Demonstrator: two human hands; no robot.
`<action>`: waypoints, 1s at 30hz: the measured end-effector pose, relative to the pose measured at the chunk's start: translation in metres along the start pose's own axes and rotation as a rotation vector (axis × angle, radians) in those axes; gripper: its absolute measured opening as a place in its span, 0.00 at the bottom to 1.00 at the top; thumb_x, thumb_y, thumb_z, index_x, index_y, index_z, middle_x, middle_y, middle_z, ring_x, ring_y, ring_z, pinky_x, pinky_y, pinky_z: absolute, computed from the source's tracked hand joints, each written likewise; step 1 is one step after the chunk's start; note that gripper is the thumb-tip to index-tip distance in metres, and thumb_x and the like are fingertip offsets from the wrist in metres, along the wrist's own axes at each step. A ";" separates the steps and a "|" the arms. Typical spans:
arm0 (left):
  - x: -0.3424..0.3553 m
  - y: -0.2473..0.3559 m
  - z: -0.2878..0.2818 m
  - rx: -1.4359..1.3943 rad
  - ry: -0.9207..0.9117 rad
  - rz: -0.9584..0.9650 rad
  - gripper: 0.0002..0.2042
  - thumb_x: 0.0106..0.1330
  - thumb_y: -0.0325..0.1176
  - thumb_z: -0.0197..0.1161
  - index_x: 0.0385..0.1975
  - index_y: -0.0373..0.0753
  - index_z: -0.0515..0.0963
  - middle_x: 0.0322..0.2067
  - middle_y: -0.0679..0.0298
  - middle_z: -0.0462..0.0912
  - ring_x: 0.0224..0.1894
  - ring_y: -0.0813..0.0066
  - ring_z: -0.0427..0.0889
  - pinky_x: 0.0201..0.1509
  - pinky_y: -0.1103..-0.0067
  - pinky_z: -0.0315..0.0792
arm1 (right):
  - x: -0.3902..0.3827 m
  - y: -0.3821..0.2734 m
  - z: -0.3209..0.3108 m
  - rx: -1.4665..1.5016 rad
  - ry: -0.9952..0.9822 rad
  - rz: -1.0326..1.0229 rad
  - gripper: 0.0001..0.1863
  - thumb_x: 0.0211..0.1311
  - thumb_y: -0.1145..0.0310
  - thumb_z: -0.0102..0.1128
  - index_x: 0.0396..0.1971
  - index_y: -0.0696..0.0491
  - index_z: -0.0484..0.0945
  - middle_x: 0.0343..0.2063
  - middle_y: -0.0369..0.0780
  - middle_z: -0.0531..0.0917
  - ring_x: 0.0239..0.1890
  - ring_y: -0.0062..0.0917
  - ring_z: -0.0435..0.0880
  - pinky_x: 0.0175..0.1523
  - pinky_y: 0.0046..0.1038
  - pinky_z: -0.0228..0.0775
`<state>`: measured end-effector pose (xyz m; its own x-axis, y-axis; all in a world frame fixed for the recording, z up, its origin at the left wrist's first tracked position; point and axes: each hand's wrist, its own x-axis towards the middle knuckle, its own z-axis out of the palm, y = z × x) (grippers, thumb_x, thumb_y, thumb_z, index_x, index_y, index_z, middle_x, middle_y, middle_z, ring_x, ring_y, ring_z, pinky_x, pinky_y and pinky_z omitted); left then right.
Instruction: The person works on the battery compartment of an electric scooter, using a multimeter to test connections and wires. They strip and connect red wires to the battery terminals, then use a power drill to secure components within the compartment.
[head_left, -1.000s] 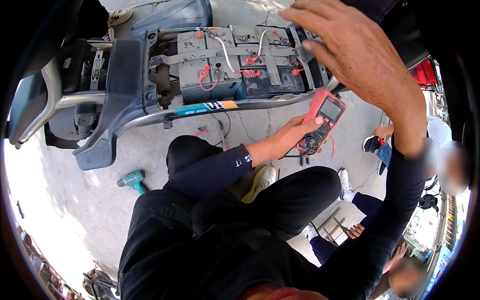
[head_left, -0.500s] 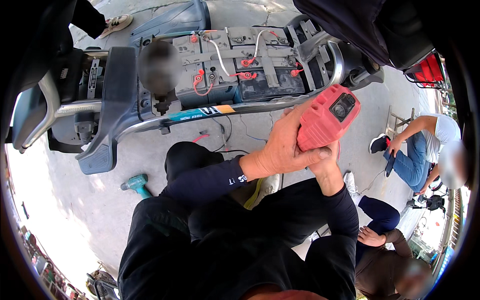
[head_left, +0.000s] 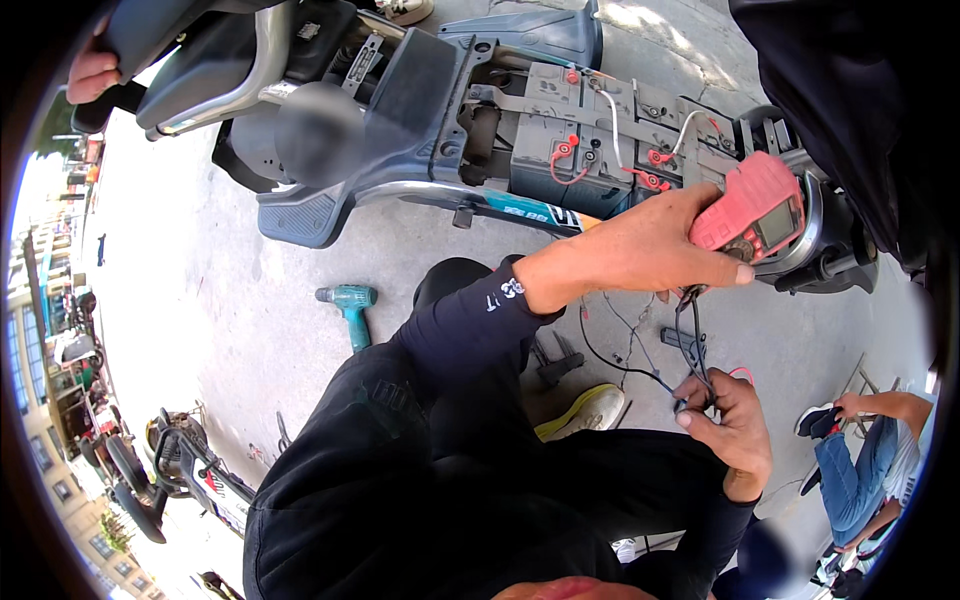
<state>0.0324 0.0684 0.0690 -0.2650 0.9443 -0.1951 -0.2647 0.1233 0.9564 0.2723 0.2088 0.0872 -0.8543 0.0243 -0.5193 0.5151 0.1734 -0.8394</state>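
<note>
My left hand (head_left: pixel 650 245) grips a red handheld multimeter (head_left: pixel 742 205), which has a small grey display and a round dial. It is held above the near edge of an opened electric scooter (head_left: pixel 400 130). Lower and to the right, my right hand (head_left: pixel 735 425) pinches thin black test leads (head_left: pixel 695 340) that loop up toward the meter; the lead tips cannot be made out. Past my left hand, several dusty grey batteries (head_left: pixel 565 165) sit in the scooter frame, joined by white and red wires with red terminal caps (head_left: pixel 655 157).
A teal cordless drill (head_left: pixel 352 308) lies on the concrete at left. Loose wires, a dark clamp-like object (head_left: pixel 557 362) and my shoe (head_left: pixel 590 412) are below the meter. Someone's hand (head_left: pixel 92 75) shows at upper left; a person in jeans (head_left: pixel 850 485) sits at right.
My right hand has left the meter and moved down to the black leads. My left hand has turned the meter so its display shows. The view has swung to the right.
</note>
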 end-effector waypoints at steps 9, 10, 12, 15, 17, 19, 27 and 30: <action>0.003 -0.059 0.050 0.652 -0.801 -0.012 0.25 0.53 0.50 0.71 0.40 0.33 0.79 0.29 0.51 0.84 0.35 0.50 0.83 0.40 0.63 0.74 | -0.018 0.020 -0.021 0.085 0.325 -0.137 0.19 0.43 0.79 0.75 0.40 0.61 0.83 0.25 0.33 0.81 0.27 0.14 0.76 0.35 0.18 0.66; 0.005 -0.061 0.058 0.636 -0.933 0.019 0.24 0.53 0.49 0.71 0.38 0.33 0.80 0.28 0.51 0.84 0.35 0.49 0.83 0.39 0.63 0.74 | -0.012 0.018 -0.019 0.106 0.256 -0.097 0.20 0.43 0.79 0.75 0.41 0.60 0.82 0.26 0.33 0.81 0.28 0.14 0.76 0.35 0.18 0.67; 0.001 -0.049 0.052 0.580 -1.016 -0.024 0.20 0.51 0.44 0.74 0.35 0.34 0.81 0.25 0.53 0.83 0.32 0.51 0.83 0.37 0.64 0.73 | 0.006 0.022 -0.015 0.151 0.135 -0.076 0.19 0.46 0.77 0.75 0.42 0.60 0.82 0.27 0.33 0.80 0.29 0.13 0.76 0.36 0.18 0.67; 0.006 -0.022 0.036 0.510 -0.786 0.021 0.26 0.49 0.44 0.78 0.42 0.31 0.80 0.27 0.57 0.83 0.30 0.64 0.82 0.37 0.71 0.74 | 0.018 0.037 -0.020 0.186 0.162 -0.049 0.14 0.57 0.70 0.71 0.42 0.60 0.82 0.27 0.32 0.79 0.30 0.14 0.75 0.36 0.20 0.67; 0.011 -0.002 0.029 0.400 -0.511 -0.039 0.31 0.49 0.43 0.79 0.49 0.30 0.78 0.29 0.60 0.83 0.31 0.73 0.80 0.38 0.75 0.74 | 0.014 0.043 -0.016 0.247 0.215 -0.009 0.14 0.64 0.64 0.67 0.41 0.60 0.81 0.27 0.32 0.79 0.30 0.15 0.75 0.35 0.22 0.68; 0.011 -0.006 0.013 0.203 -0.310 -0.087 0.40 0.48 0.41 0.81 0.60 0.28 0.71 0.36 0.64 0.83 0.34 0.80 0.77 0.40 0.80 0.74 | 0.018 0.037 -0.010 0.311 0.243 0.029 0.17 0.69 0.59 0.63 0.40 0.60 0.81 0.27 0.31 0.79 0.29 0.16 0.75 0.35 0.25 0.69; 0.012 -0.016 0.000 0.731 0.059 0.122 0.27 0.55 0.46 0.74 0.47 0.30 0.77 0.24 0.51 0.80 0.27 0.61 0.83 0.33 0.70 0.74 | -0.003 0.012 0.013 -0.374 -0.092 -0.112 0.14 0.68 0.59 0.61 0.36 0.56 0.78 0.20 0.44 0.78 0.24 0.45 0.78 0.32 0.37 0.69; 0.005 -0.039 0.012 0.842 -0.341 0.073 0.23 0.52 0.44 0.72 0.40 0.32 0.78 0.24 0.48 0.80 0.31 0.47 0.82 0.34 0.63 0.74 | -0.024 -0.008 -0.003 -0.296 -0.054 -0.199 0.11 0.61 0.64 0.69 0.29 0.57 0.81 0.17 0.42 0.79 0.18 0.38 0.79 0.26 0.31 0.68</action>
<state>0.0526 0.0721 0.0334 0.0699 0.9810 -0.1811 0.5419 0.1151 0.8325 0.2888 0.2097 0.1064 -0.9268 -0.0887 -0.3650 0.2905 0.4469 -0.8461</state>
